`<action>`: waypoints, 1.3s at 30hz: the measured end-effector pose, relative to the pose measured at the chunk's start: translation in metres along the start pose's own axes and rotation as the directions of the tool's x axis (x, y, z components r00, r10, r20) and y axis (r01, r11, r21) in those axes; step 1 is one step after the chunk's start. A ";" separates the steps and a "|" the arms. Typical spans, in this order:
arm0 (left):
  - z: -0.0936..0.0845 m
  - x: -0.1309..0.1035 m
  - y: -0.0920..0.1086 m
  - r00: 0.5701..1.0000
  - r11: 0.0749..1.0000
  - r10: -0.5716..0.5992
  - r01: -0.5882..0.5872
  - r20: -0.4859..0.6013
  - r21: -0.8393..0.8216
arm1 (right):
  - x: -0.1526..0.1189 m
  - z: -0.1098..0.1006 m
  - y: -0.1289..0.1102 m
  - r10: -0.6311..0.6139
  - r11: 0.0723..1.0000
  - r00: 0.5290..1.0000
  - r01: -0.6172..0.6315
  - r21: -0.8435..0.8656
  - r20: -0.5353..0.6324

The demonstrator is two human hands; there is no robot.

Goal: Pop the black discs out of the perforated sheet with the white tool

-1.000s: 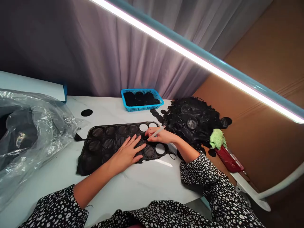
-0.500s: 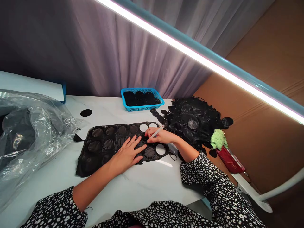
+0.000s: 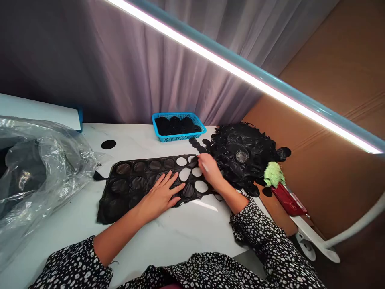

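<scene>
A black sheet with rows of round cutouts (image 3: 146, 165) lies on the white table. Several circles at its right end show white; the others are filled with black. My left hand (image 3: 161, 196) rests flat on the sheet with its fingers spread. At the sheet's upper right corner is my right hand (image 3: 210, 170), closed round a thin pale tool (image 3: 205, 167). A strip of black film stretches from its fingertips down toward a teardrop-shaped white opening. The tool's tip is hard to make out.
Behind the sheet stands a blue basket (image 3: 180, 138) of black discs. A heap of black scraps (image 3: 243, 160) lies right, beside a green cloth (image 3: 273, 174) and red pouch (image 3: 290, 200). Clear plastic (image 3: 63, 160) covers the left side; a lone black disc (image 3: 108, 144) lies near it.
My right hand has moved up and to the right, pulling black film from a circle. More white shows at the sheet's right end. My left hand has stayed in place.
</scene>
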State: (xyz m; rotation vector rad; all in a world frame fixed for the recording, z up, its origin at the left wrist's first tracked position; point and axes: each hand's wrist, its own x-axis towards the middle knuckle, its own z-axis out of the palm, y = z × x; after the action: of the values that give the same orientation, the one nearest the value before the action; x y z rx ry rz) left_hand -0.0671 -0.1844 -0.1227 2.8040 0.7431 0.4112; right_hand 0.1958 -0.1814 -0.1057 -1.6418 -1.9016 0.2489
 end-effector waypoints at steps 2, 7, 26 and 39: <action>-0.002 -0.002 0.002 1.000 1.000 0.009 -0.009 -0.004 -0.003 | 0.004 -0.018 0.012 0.086 0.996 0.986 -0.084 0.019 -0.146; -0.006 -0.016 0.020 0.995 0.995 0.099 -0.099 0.029 -0.027 | -0.017 -0.040 -0.008 -0.016 0.974 0.988 -0.020 0.226 0.156; -0.005 -0.028 0.026 0.983 0.989 0.140 -0.133 0.119 -0.063 | -0.042 -0.026 -0.037 -0.312 0.898 0.801 0.072 0.435 0.511; -0.006 -0.028 0.028 0.987 0.994 0.105 -0.100 0.120 -0.052 | -0.056 -0.008 -0.036 -0.102 0.995 0.986 0.102 0.010 0.133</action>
State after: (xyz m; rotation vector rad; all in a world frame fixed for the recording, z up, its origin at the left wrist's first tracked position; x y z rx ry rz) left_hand -0.0793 -0.2214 -0.1152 2.8022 0.5580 0.2666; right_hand 0.1733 -0.2437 -0.0991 -1.5540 -2.0769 0.3270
